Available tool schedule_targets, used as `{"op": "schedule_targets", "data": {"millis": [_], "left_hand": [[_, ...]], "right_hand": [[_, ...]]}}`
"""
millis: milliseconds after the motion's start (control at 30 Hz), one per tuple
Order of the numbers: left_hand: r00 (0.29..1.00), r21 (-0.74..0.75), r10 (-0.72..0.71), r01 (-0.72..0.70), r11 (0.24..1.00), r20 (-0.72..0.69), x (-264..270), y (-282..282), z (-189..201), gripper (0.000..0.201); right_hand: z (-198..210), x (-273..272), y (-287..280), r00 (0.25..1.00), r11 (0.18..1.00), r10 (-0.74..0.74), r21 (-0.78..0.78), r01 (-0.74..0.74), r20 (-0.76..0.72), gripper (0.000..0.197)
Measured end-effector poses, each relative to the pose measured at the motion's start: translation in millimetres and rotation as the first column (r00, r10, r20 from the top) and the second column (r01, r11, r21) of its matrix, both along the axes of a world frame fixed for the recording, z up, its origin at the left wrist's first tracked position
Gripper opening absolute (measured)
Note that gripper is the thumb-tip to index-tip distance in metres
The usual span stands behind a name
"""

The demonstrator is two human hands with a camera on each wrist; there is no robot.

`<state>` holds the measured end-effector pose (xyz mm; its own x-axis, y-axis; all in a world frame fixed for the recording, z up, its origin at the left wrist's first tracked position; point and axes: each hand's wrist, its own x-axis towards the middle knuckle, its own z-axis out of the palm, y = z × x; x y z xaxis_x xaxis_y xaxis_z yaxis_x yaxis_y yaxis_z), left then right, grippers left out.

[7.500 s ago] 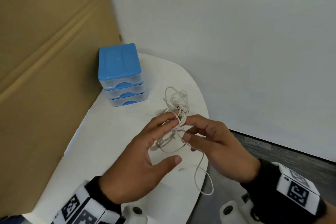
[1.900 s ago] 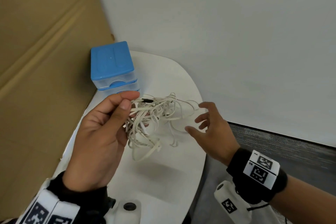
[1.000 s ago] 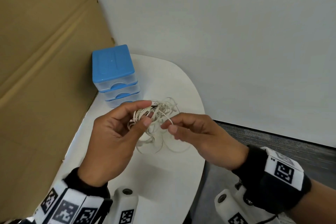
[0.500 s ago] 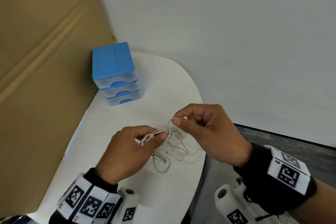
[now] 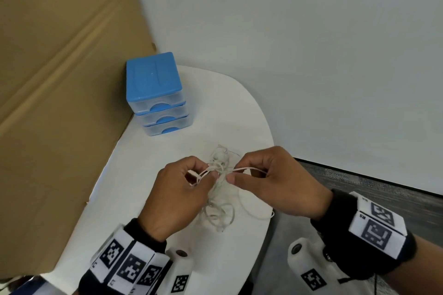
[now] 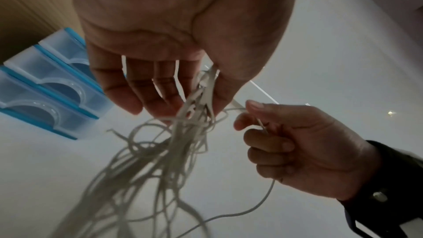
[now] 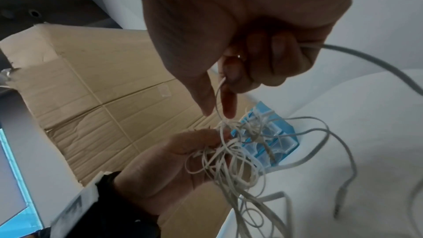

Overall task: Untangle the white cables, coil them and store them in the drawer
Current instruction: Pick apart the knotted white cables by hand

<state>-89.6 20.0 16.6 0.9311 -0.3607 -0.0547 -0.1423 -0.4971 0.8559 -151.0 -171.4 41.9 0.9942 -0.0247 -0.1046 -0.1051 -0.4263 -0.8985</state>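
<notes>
One strand is now drawn toward 3 o'clock, pinched by the right hand (image 5: 273, 182); the cables (image 5: 217, 201) are pinched by the left hand (image 5: 177, 196). Untangling has barely begun.

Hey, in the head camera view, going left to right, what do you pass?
Cardboard sheet → blue drawer unit → left hand → tangled white cables → right hand → right wrist band with markers.

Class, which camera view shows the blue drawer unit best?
The head view: the whole blue drawer unit stands unobstructed, all three drawers shut. The left wrist view crops it at the edge; in the right wrist view tangled cables partly hide it.
</notes>
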Motion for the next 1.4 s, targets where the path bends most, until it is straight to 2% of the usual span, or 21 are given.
{"op": "schedule_targets", "data": {"millis": [233, 367, 567, 767, 867, 967, 1033, 1200, 1233, 1300, 1400], "left_hand": [[0.999, -0.058, 0.021, -0.019, 0.998, 0.032, -6, -4, 2, 0.011], [0.999, -0.098, 0.013, -0.008, 0.995, 0.05, -11, -7, 6, 0.008], [0.999, -0.219, 0.031, -0.025, 0.975, 0.027, -16, -9, 14, 0.007], [0.999, -0.28, -0.042, 0.044, 0.959, 0.012, -23, -13, 17, 0.005], [0.995, -0.312, -0.048, 0.074, 0.947, 0.09, -27, -14, 17, 0.009], [0.981, -0.253, -0.02, 0.069, 0.965, 0.192, -24, -12, 17, 0.011], [0.96, -0.188, -0.012, 0.067, 0.98, 0.28, -21, -9, 17, 0.015], [0.906, -0.063, -0.053, 0.088, 0.994, 0.42, -19, -8, 17, 0.017], [0.901, -0.055, -0.062, 0.094, 0.994, 0.43, -20, -8, 17, 0.018], [0.898, -0.069, -0.068, 0.109, 0.992, 0.436, -21, -10, 17, 0.018], [0.904, -0.093, -0.073, 0.124, 0.988, 0.422, -22, -11, 16, 0.017]], "right_hand": [[0, -2, 6, 0.996, 0.999, -0.018, 0.04, 0.014, 0.089, 0.023], [-1, -4, 10, 0.995, 1.0, -0.029, 0.001, 0.029, 0.094, 0.02], [-5, -6, 12, 0.984, 0.99, -0.127, -0.044, 0.134, 0.121, 0.022], [-10, -8, 15, 0.964, 0.979, -0.202, -0.002, 0.205, 0.176, 0.023], [-13, -9, 19, 0.961, 0.982, -0.19, 0.043, 0.185, 0.201, 0.023], [-12, -9, 18, 0.974, 0.995, -0.103, 0.021, 0.101, 0.203, 0.016], [-9, -7, 15, 0.967, 0.994, -0.098, -0.033, 0.109, 0.236, 0.011], [0, -2, 5, 0.838, 0.934, -0.345, 0.065, 0.351, 0.422, 0.015], [2, 0, 2, 0.838, 0.933, -0.336, 0.028, 0.36, 0.43, 0.014], [1, 3, -3, 0.888, 0.946, -0.264, -0.081, 0.315, 0.375, 0.009], [-1, 3, -6, 0.949, 0.974, -0.163, -0.111, 0.199, 0.27, 0.006]]}}
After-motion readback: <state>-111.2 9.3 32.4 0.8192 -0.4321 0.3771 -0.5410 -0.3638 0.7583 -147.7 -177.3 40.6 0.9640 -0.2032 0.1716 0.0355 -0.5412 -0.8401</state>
